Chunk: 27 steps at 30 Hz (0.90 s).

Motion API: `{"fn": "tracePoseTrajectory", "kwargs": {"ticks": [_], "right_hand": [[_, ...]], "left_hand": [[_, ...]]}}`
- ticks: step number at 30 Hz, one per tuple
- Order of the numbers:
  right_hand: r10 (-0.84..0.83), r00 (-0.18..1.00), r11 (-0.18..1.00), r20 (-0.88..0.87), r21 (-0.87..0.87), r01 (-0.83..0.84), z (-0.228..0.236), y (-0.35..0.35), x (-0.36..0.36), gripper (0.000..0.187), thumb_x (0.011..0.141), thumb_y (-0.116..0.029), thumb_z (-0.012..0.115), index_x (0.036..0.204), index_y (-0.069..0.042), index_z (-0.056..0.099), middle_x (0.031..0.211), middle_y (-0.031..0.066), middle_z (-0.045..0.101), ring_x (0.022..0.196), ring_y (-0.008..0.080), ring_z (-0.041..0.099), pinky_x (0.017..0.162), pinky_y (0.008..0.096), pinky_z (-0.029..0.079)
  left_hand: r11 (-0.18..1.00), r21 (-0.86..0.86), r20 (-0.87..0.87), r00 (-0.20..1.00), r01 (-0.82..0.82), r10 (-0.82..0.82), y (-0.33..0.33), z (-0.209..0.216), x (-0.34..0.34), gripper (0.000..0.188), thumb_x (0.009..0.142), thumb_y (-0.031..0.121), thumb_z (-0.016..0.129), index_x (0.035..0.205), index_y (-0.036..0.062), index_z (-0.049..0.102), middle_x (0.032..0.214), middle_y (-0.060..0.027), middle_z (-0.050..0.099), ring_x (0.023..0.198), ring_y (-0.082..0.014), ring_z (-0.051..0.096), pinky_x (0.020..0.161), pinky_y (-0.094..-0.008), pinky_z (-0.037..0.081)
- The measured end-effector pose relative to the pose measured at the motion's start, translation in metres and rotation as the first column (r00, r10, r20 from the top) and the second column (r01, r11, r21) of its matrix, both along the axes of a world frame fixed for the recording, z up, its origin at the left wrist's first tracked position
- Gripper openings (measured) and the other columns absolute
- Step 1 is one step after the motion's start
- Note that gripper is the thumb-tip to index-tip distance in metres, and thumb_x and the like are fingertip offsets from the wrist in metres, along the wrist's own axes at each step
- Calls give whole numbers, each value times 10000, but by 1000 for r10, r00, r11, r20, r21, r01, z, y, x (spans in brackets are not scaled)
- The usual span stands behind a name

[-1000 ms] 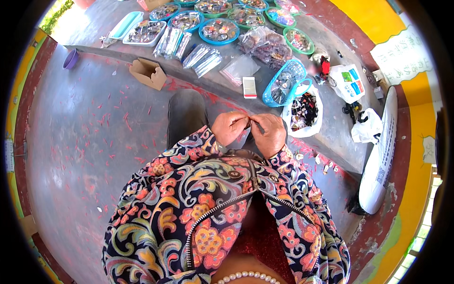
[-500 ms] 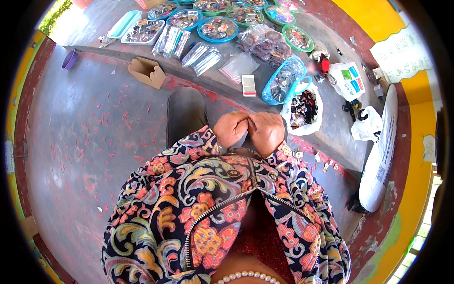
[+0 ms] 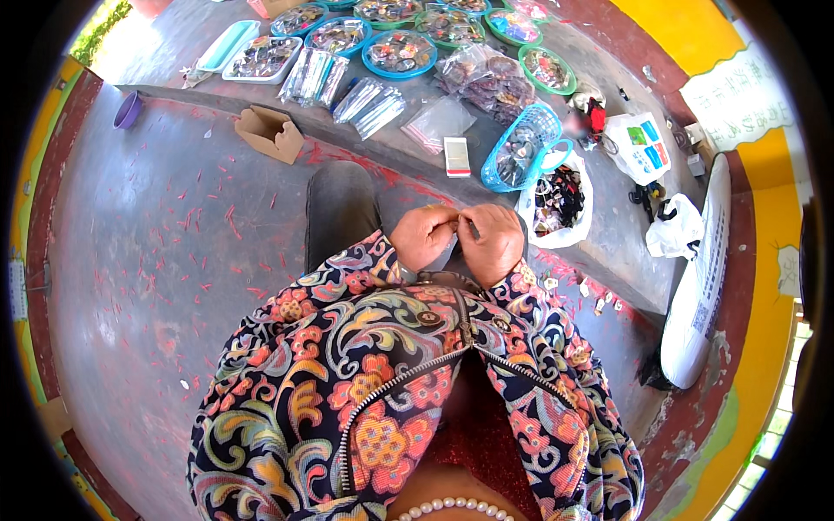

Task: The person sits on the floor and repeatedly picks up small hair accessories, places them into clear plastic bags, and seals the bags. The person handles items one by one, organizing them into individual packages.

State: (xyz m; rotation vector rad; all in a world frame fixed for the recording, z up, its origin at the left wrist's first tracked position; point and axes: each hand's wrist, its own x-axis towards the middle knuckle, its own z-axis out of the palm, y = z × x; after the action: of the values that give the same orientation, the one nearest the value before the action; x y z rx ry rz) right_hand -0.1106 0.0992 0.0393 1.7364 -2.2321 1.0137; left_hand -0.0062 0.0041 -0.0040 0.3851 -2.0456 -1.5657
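Observation:
My left hand (image 3: 422, 237) and my right hand (image 3: 491, 242) meet in front of my lap, fingers curled and fingertips pinched close together. Whatever they pinch is too small or too hidden to make out. Beyond my right hand stands a white plastic bag (image 3: 577, 227) full of small dark and coloured pieces. A blue plastic basket (image 3: 497, 170) with clear packets inside lies beside that bag. On the ledge ahead of my hands is a small white card or box (image 3: 456, 156) with a red edge.
Several round baskets, one a blue basket (image 3: 400, 73), hold small packets on the ledge. Bundles of clear packets (image 3: 369, 106) lie nearer. An open cardboard box (image 3: 269, 135) and a purple bowl (image 3: 128, 109) are to the left. Red scraps (image 3: 232, 220) litter the floor. White bags (image 3: 674, 227) stand right.
My fingertips have parted slightly, opening a small gap at my right thumb and forefinger. Both hands otherwise stay in nearly the same place.

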Motion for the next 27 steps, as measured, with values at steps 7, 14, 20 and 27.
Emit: {"fn": "tracePoseTrajectory", "kwargs": {"ticks": [7, 14, 20, 27], "right_hand": [[3, 998, 999, 55, 32, -5, -3, 1, 1, 90, 693, -96, 589, 777, -65, 595, 715, 78, 591, 666, 251, 560, 628, 325, 410], [-8, 998, 993, -57, 117, 14, -3, 0, 0, 46, 700, -107, 568, 728, -70, 576, 672, 76, 570, 626, 253, 546, 578, 341, 397], [0, 996, 993, -92, 121, 11, -4, 0, -2, 36, 674, -94, 573, 705, -75, 576, 662, 70, 566, 616, 251, 542, 561, 334, 389], [4, 996, 999, 94, 36, -7, -3, 2, -1, 56, 637, -61, 590, 693, -62, 596, 670, 73, 578, 611, 245, 553, 563, 316, 399]], "left_hand": [[994, -78, 36, 997, -72, 75, 1, 6, 1, 194, 729, 49, 485, 896, 11, 578, 762, -172, 566, 721, -328, 548, 609, -369, 428], [960, -252, -16, 993, -120, 120, 6, -3, -6, 139, 730, 63, 487, 837, 19, 564, 777, -172, 563, 733, -353, 529, 619, -388, 425], [958, -286, 32, 999, -32, 43, 4, 5, -2, 151, 739, 11, 475, 869, 3, 551, 827, -177, 569, 756, -344, 536, 652, -351, 433], [990, -139, 64, 998, 38, -29, 0, -1, 0, 169, 772, 4, 471, 913, -12, 564, 805, -161, 581, 693, -244, 575, 618, -294, 447]]}}
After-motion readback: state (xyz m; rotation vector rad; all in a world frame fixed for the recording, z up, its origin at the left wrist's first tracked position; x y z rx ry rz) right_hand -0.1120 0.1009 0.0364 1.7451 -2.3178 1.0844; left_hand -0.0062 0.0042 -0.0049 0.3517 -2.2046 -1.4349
